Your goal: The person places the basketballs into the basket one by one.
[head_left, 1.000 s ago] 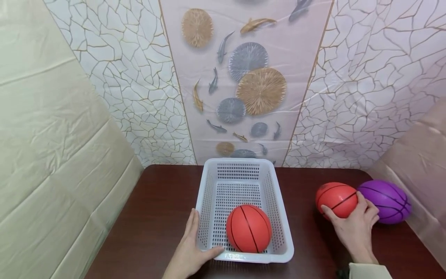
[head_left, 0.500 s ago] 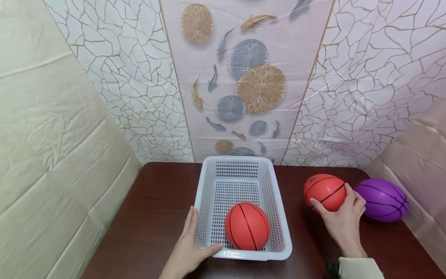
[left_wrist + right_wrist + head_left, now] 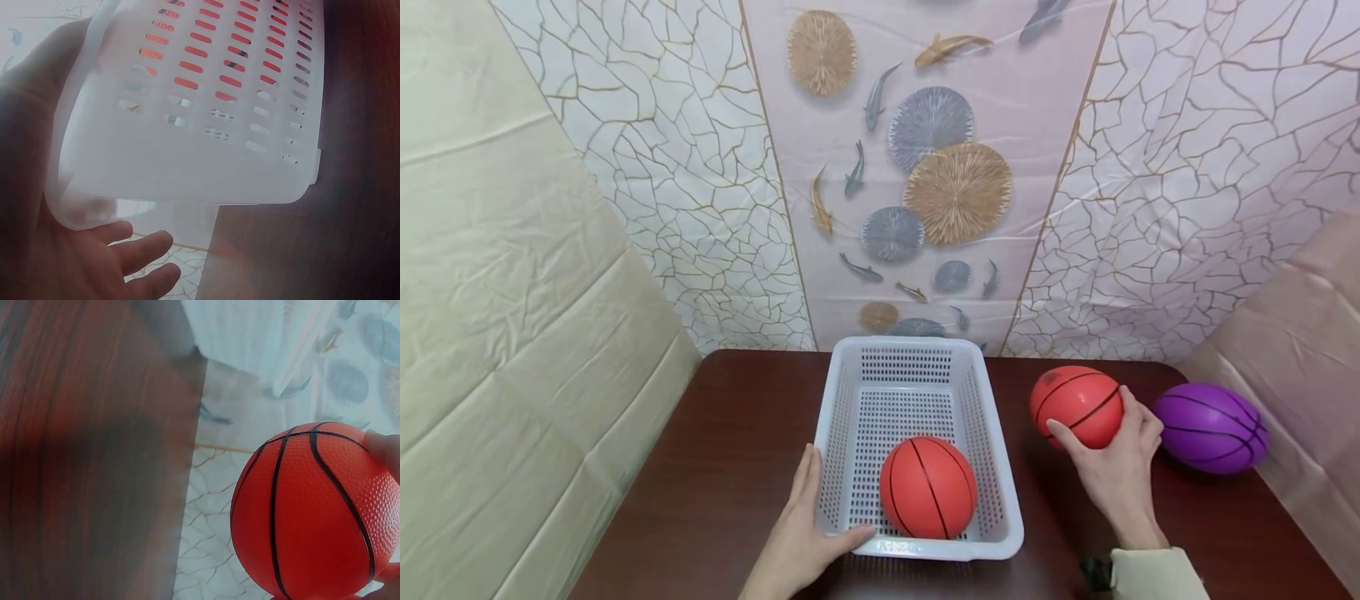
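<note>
My right hand (image 3: 1116, 475) grips a small red toy basketball (image 3: 1077, 407) between thumb and fingers, right of the basket. In the right wrist view, that red ball (image 3: 312, 512) appears lifted off the tabletop. A white perforated plastic basket (image 3: 1017, 508) stands mid-table with another red toy basketball (image 3: 928, 487) in its near part. At the basket's near left corner rests my left hand (image 3: 801, 537), fingers extended along the outer side and thumb on the near rim. The left wrist view shows the corner of the basket (image 3: 187, 162) beside the extended fingers (image 3: 147, 250).
A purple ball with black lines (image 3: 1212, 428) lies on the dark wooden table (image 3: 737, 467) at the right, by the beige side cloth (image 3: 1307, 408). Behind the table hangs a patterned cloth (image 3: 895, 275) with fish and round leaves.
My right hand has carried the red basketball leftward and slightly up, away from the purple ball toward the basket. My left hand stays at the basket's corner.
</note>
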Available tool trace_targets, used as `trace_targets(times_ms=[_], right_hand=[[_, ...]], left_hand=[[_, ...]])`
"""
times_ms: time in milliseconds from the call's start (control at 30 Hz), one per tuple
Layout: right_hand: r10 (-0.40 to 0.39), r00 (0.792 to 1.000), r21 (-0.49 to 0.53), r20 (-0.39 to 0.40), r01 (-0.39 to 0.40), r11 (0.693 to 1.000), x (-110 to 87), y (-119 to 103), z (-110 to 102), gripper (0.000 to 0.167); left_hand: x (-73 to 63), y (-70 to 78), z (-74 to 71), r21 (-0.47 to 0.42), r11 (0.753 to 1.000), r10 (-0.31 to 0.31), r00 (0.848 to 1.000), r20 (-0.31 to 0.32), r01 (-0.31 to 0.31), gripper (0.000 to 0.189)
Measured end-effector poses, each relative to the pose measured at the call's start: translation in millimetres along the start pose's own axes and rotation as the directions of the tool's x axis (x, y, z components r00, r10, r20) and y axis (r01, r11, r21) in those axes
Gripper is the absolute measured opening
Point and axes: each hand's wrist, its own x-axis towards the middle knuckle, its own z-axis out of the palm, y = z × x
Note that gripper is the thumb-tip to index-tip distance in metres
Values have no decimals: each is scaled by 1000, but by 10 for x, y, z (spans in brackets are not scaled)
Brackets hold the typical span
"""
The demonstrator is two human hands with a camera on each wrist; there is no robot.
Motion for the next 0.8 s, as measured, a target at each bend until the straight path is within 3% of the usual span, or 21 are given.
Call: trace_targets(times_ms=[800], right_hand=[[-71,990,55,118,65,996,-124,-430,44,104]], left_hand=[[6,3,4,13,1000,-10,1000,-3,10,126]])
